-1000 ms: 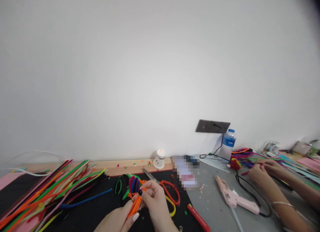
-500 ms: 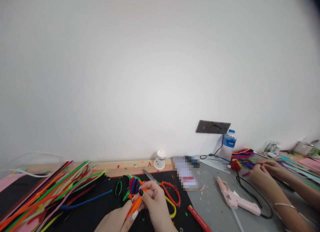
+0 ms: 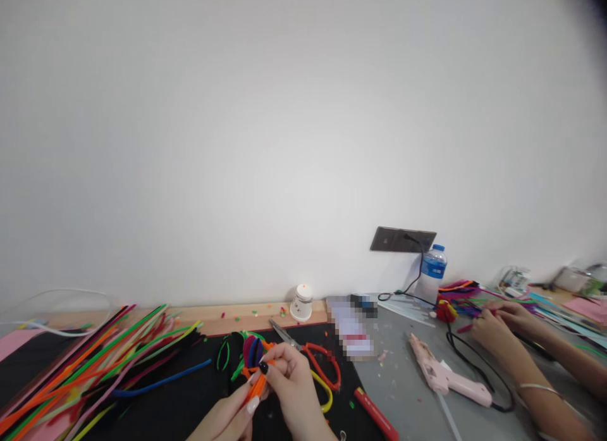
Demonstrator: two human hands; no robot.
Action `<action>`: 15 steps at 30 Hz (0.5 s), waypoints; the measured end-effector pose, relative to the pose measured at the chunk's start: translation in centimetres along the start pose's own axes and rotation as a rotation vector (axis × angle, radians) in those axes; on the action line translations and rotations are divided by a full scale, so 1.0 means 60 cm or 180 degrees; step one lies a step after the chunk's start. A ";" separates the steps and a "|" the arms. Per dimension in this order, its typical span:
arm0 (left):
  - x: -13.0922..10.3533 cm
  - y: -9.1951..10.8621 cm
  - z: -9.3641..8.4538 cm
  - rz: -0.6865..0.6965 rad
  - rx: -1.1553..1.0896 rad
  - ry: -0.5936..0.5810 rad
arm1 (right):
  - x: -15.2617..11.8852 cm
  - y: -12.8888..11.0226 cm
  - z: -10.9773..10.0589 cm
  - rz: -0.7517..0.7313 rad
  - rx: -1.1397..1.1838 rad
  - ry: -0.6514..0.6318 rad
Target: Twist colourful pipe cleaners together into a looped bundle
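Observation:
Orange pipe cleaners (image 3: 257,388) are bunched between my two hands, low in the middle of the head view. My left hand (image 3: 230,417) pinches the bunch from below, thumb along it. From the right, my right hand (image 3: 290,381) grips its upper part with thumb and fingertips. Just beyond my fingers lie bent purple and blue pipe cleaners (image 3: 253,351) and green pipe cleaner loops (image 3: 224,354). Whether these join the orange ones is hidden. Scissors with red and yellow handles (image 3: 327,364) lie right beside my right hand.
Many loose pipe cleaners (image 3: 118,365) spread over the left. A paper cup (image 3: 301,304) stands upside down near the wall. Rightward are a red-handled tool (image 3: 376,414), a pink glue gun (image 3: 446,381) with its cord, a bottle (image 3: 433,273) and a co-worker's hands (image 3: 500,327).
My fingers shift slightly on the orange pipe cleaners, and my left hand comes a little to the right. The view moves a few pixels; the other objects stay put.

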State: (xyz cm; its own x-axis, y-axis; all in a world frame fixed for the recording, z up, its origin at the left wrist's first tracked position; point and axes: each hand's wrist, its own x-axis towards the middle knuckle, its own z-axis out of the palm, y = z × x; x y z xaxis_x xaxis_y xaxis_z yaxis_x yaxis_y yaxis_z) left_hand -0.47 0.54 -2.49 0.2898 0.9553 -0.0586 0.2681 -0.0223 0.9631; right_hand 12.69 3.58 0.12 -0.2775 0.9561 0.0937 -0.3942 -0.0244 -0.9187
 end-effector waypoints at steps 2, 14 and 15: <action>-0.003 0.007 -0.002 0.0034 0.0107 -0.0003 | -0.002 -0.002 0.002 0.0001 -0.0002 -0.0006; -0.006 0.015 -0.012 0.0259 0.0463 0.0189 | -0.002 0.000 0.004 0.0018 -0.0008 -0.0025; -0.006 0.014 -0.014 0.0266 0.0482 0.0210 | -0.002 0.001 0.004 0.0011 -0.0011 -0.0028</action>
State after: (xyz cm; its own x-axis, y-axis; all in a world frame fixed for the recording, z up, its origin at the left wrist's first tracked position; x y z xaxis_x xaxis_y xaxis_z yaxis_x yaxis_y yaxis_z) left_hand -1.13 0.42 -1.41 0.2572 0.9654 0.0421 0.3822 -0.1417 0.9131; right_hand 12.48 3.42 0.16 -0.2865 0.9535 0.0938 -0.3902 -0.0267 -0.9203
